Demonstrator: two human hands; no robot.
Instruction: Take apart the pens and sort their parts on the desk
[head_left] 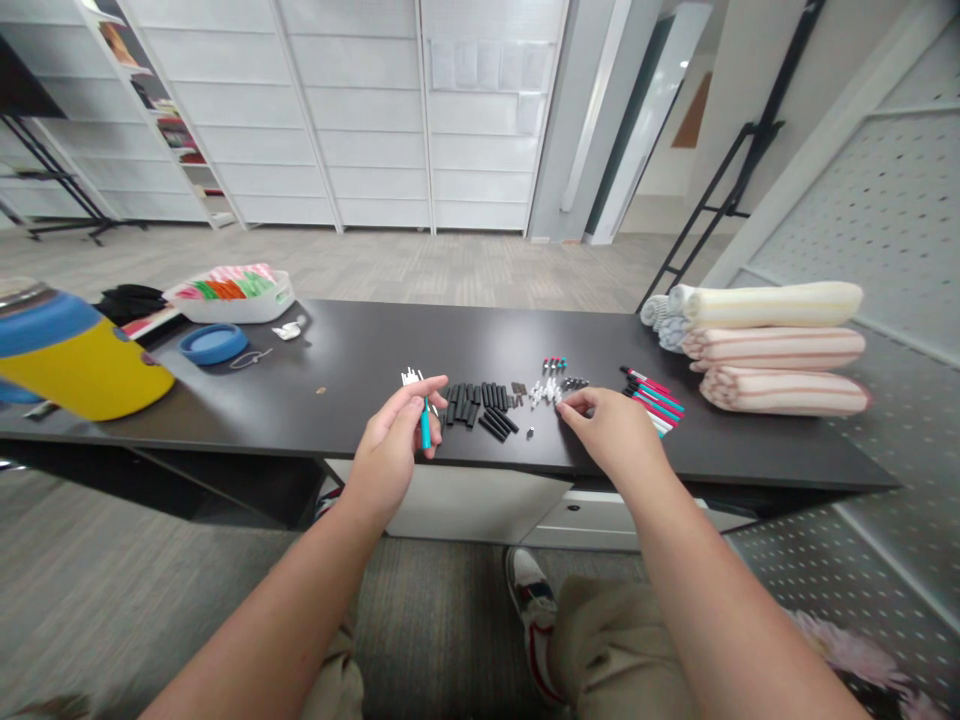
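Note:
My left hand [394, 430] is closed around a teal pen barrel [426, 428], which points down toward the table's front edge. Just behind that hand lie thin white sticks [411, 376], partly covered by the fingers. Between my hands, short black tubes [471, 400] are laid out in rows. At the small white pieces [545, 391], the thumb and forefinger of my right hand [600, 418] are pinched together; whatever is between the fingertips is too small to make out. Small coloured tips [555, 365] stand in a row behind, and a tiny metallic piece [530, 432] lies in front.
Red, teal and white pens [654, 395] lie right of my right hand. Rolled towels [776, 345] are stacked at the right end of the dark table [360, 345]. A yellow-and-blue container [82, 350], a blue lid [213, 343] and a white basket [281, 300] stand left.

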